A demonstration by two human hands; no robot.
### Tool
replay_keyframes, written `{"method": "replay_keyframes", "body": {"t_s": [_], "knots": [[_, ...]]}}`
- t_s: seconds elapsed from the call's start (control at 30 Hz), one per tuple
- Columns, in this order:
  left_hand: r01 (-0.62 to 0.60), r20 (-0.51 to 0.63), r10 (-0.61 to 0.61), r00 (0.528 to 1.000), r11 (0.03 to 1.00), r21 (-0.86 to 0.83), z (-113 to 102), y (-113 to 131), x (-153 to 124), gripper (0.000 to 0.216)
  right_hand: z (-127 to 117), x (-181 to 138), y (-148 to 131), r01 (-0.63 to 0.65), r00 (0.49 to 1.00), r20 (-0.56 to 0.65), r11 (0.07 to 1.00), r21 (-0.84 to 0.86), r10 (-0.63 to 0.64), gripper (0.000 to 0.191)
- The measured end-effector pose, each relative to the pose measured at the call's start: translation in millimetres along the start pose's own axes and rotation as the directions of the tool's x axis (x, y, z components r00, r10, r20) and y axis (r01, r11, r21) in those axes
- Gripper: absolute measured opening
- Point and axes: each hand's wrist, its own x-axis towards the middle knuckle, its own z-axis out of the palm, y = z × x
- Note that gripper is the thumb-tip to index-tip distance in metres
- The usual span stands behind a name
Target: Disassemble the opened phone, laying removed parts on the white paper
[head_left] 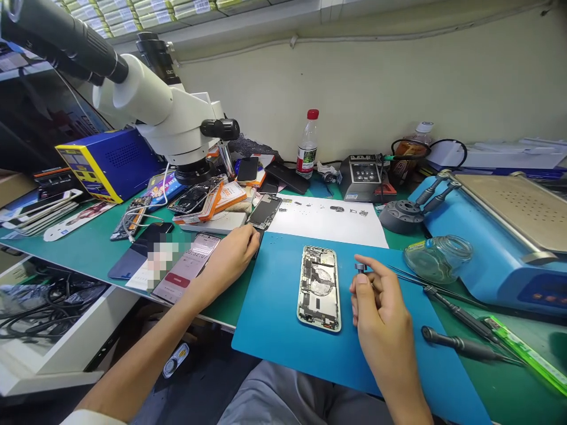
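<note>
Left hand: I can't see what its fingertips touch | Right hand: fingers hide most of the dark-topped tool from me | Specks on white sheet: too small to name | Microscope, blue machine: cut off at edges

The left hand curls, the right hand pinches

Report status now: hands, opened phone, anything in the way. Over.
Right hand gripping dark-topped tool beside opened phone. Left hand near far-left corner of mat, grip unclear. Opened phone flat on mat, insides exposed. Nothing lying over it.
</note>
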Motion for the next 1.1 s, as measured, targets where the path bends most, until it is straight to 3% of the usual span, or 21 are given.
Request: {"method": "replay_keyframes", "body": {"t_s": [0.2, 0.7, 1.1], "knots": [[-0.121, 0.044, 0.122, 0.992, 0.992, -0.017, -0.6, 1.4, 13.2, 0.014, 0.3, 1.0, 2.0, -0.022, 1.000, -0.003, 0.999, -0.023, 0.022, 0.053], [-0.282, 0.086, 0.269, 0.959, 0.932, 0.227, 13.5, 8.1, 17.4, 0.014, -0.6, -3.4, 4.4, 0.000, 1.000, 0.026, 1.000, 0.014, -0.001, 0.053], [-0.388, 0.109, 0.376, 0.920, 0.914, 0.117, -0.1, 10.2, -39.0, 0.008, 1.0, -1.7, 4.5, 0.021, 1.000, 0.009, 0.999, -0.030, -0.021, 0.052]]}}
